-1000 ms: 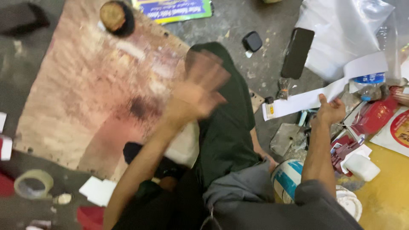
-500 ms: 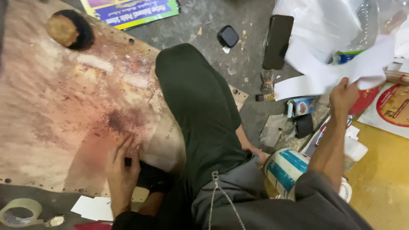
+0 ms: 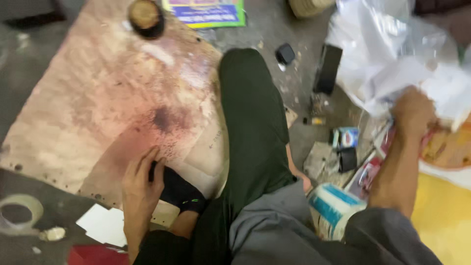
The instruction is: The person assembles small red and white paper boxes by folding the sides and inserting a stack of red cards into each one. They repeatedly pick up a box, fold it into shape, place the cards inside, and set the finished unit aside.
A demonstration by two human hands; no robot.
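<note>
My left hand lies flat, fingers apart, on a large stained brown board, its fingertips against my black-socked foot. My leg in dark green trousers stretches across the board's right edge. My right hand is out at the right, closed on a crumpled white paper that lies against a clear plastic bag; that area is blurred.
A roll of tape and white cards lie at the lower left. A round dark-rimmed dish and a colourful booklet are at the top. A black slab, small packets and a white-and-blue tub crowd the right.
My left hand came down from mid-air onto the board beside my foot and stays there. My right hand lifted the white paper and moved it up to the right, toward the plastic bag.
</note>
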